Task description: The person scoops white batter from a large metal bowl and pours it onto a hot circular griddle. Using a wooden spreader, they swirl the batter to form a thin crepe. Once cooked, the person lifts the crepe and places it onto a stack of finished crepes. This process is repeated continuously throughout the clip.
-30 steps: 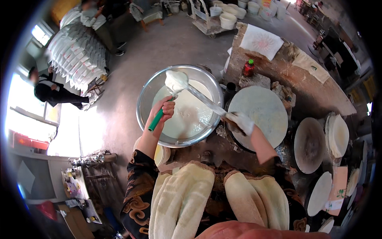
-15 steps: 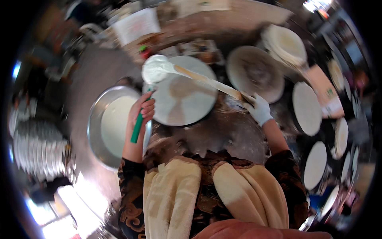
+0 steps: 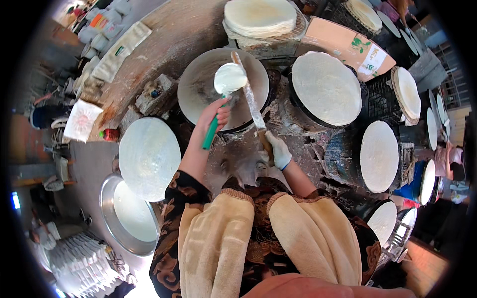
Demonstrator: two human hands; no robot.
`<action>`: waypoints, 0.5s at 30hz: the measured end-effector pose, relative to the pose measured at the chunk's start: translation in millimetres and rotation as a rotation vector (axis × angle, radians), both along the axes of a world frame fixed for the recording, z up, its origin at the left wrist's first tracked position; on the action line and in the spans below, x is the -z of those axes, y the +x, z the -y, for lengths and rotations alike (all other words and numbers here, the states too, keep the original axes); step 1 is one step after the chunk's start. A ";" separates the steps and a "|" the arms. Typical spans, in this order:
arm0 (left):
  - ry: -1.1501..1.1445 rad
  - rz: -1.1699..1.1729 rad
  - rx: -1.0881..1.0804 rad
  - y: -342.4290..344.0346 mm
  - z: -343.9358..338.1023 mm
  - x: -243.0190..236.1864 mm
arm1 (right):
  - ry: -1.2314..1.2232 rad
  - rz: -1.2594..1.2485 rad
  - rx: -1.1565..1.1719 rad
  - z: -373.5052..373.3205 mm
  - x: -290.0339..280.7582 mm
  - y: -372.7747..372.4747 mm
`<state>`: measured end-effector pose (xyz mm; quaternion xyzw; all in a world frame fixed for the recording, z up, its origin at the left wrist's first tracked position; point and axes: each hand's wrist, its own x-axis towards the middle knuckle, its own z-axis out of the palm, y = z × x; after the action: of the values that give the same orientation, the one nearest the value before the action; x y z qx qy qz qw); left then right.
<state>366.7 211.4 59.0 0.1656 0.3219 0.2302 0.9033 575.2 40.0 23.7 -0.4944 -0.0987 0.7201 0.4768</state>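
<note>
Wrapped around the green handle of a ladle (image 3: 230, 79), my left hand (image 3: 214, 115) is closed. White batter fills the ladle's bowl, which hangs over a bare round griddle (image 3: 196, 97) in front of me. My right hand (image 3: 278, 150), in a white glove, grips the near end of a flat wooden spreader (image 3: 252, 105). Batter coats the spreader's middle, and its far part crosses above the griddle just beside the ladle. To the left lies a griddle covered with wet white batter (image 3: 150, 159). Below it stands a metal basin (image 3: 105, 201) of batter.
Right of the bare griddle, another griddle carries a pale flatbread (image 3: 326, 88). A stack of flatbreads (image 3: 259, 19) sits beyond, near a cardboard sheet (image 3: 333, 37). More round breads (image 3: 379, 156) line the right side. A red jar (image 3: 110, 134) stands at left.
My view has turned right, so the batter-covered griddle and basin now lie farther left. The ladle and spreader have moved from that griddle to over the bare one. Both hands keep their hold.
</note>
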 end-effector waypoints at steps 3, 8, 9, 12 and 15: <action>0.149 -0.141 0.002 40.3 -38.8 14.6 | 0.049 0.034 0.038 -25.7 14.8 22.4; 0.557 -0.528 -0.036 87.0 -91.1 46.6 | -0.043 0.323 0.102 -48.0 30.6 29.0; 0.594 -0.537 -0.051 89.1 -100.4 51.7 | -0.063 0.393 0.131 -46.8 29.3 27.5; 0.724 -0.609 -0.073 70.9 -129.1 58.1 | -0.133 0.556 0.144 -33.8 20.0 25.0; 1.764 -0.988 -0.196 17.2 -162.1 75.2 | -0.105 0.774 0.099 -30.1 20.1 24.2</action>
<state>383.9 373.6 -16.1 0.8227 0.3867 0.3645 0.2019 599.4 70.0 3.5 -0.7573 -0.2100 0.4606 0.4126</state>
